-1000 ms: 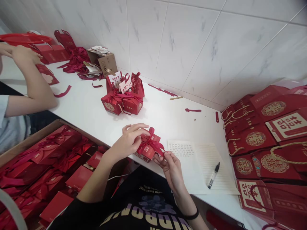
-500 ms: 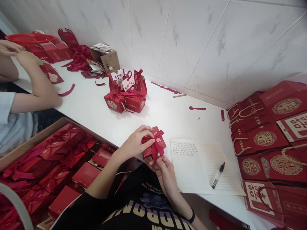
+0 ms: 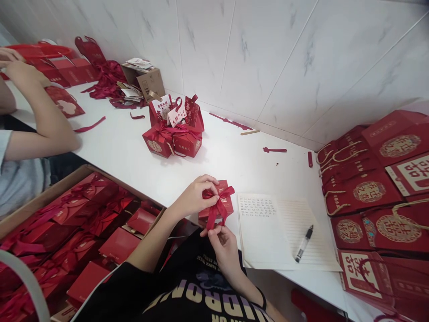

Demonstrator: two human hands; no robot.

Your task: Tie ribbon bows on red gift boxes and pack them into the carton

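A small red gift box [image 3: 229, 205] with gold print rests at the front edge of the white table. Across its top runs a red ribbon [image 3: 219, 208] tied in a bow. Fingers of my left hand [image 3: 201, 195] pinch the bow's loop and knot from the left. Below the box, my right hand [image 3: 223, 243] pinches the hanging ribbon end between thumb and fingers. Farther back stands a cluster of red gift boxes [image 3: 187, 144] with ribbons and cards. The underside of the box I work on is hidden.
An open notebook [image 3: 264, 241] with a pen [image 3: 304, 243] lies to the right. Red gift bags [image 3: 368, 192] are stacked at the far right. A carton [image 3: 87, 169] of ribboned boxes stands at lower left. Another person's arm [image 3: 50, 120] rests on the table at left.
My right hand has drawn down slightly, and the ribbon end now hangs straighter between it and the bow. More of the box top shows. The view has shifted a little.
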